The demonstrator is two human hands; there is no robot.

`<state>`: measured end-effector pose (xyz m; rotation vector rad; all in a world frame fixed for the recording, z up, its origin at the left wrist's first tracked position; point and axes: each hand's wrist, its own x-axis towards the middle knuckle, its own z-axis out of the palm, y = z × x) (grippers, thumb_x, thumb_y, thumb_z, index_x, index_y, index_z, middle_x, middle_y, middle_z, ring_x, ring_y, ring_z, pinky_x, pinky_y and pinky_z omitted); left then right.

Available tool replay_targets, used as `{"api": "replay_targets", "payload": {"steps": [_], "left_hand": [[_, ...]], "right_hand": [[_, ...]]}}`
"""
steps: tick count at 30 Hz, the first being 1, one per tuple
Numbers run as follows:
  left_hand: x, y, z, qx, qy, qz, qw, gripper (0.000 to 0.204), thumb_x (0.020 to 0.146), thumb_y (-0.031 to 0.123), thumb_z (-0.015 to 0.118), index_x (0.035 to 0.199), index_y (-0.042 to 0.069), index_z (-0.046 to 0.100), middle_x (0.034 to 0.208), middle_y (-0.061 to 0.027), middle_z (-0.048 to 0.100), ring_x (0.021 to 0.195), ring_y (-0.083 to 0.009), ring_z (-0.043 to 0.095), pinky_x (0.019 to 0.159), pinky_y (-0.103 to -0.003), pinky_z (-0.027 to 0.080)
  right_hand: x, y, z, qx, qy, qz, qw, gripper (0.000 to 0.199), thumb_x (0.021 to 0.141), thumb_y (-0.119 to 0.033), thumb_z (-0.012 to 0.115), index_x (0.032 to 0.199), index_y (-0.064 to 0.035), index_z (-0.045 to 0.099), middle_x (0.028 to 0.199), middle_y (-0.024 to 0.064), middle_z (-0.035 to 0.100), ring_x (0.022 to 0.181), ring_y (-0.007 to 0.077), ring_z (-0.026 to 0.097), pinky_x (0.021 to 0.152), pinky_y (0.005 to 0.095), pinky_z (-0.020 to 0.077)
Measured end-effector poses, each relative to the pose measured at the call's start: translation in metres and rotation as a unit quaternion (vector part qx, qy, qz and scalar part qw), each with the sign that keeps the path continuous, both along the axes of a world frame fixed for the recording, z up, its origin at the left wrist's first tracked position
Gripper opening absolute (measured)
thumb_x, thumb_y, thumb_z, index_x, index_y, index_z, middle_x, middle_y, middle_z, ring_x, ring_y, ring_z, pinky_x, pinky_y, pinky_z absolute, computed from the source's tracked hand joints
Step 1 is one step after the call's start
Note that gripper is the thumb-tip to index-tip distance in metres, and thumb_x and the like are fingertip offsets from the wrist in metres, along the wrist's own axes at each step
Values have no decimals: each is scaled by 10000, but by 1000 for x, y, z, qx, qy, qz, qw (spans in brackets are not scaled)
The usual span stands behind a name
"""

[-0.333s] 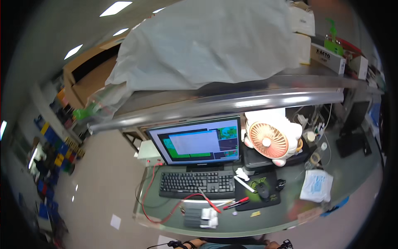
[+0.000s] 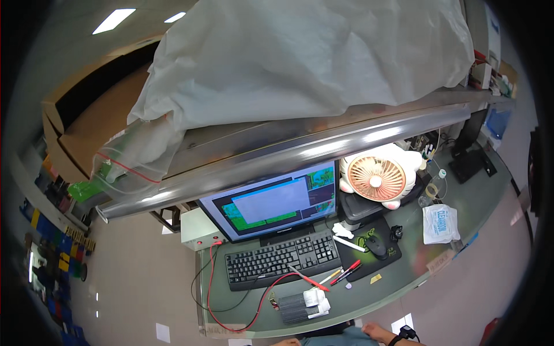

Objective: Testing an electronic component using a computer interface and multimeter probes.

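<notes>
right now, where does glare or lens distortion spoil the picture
In the head view, white glare streaks the metal tube; in the same view, the white fan looks washed out along its top; there too, the front edge of the desk appears bowed, and the picture's corners fall black.

Bright ceiling lamps [image 2: 114, 21], glare along metal tube [image 2: 323, 151], fisheye-bent edges, black corners

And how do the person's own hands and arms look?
The right hand is bare, with a black wrist strap and a small black device. The left hand, mostly cut off below, looks bare too. No sleeves show.
</notes>
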<state>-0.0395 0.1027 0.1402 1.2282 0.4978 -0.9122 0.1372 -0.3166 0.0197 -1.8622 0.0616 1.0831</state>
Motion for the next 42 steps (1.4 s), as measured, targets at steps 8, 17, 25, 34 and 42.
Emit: {"api": "replay_targets", "payload": {"steps": [8,17,25,34,42], "left_hand": [[-20,-36,-47,-56,-130,-136,981,217,891,256,573,979,84,673,1022,-93,655,995,-251,588,904,-374,444],[-104,-53,-161,281,-145,-256,914,484,948,442,464,1098,12,625,1077,-197,634,1001,-330,585,915,-418,431],[-219,-14,-185,506,-118,-126,845,542,936,470,462,948,-28,675,936,-212,666,887,-346,615,860,-430,448],[-201,6,-188,430,45,-40,901,579,936,494,442,964,-37,671,956,-232,660,905,-360,613,869,-423,445],[-183,44,-105,326,206,60,921,613,935,515,423,977,-45,667,973,-250,655,922,-372,611,876,-416,443]], "right_hand": [[-22,109,40,11,88,80,993,225,865,-288,619,976,-96,656,982,195,671,942,311,642,833,443,482],[-44,137,62,42,188,166,967,215,885,-221,586,1022,-67,646,1055,189,649,993,250,623,912,423,453],[-96,-101,-4,-385,-140,91,907,282,894,-181,464,1038,15,608,1026,272,619,983,411,581,870,433,458],[-95,-109,-6,-377,-74,6,923,296,916,-218,447,1049,-4,603,986,277,624,943,430,586,827,460,460],[-67,-93,-12,-358,-89,12,929,310,935,-251,432,1058,-21,599,949,281,628,906,448,590,788,484,463]]}}
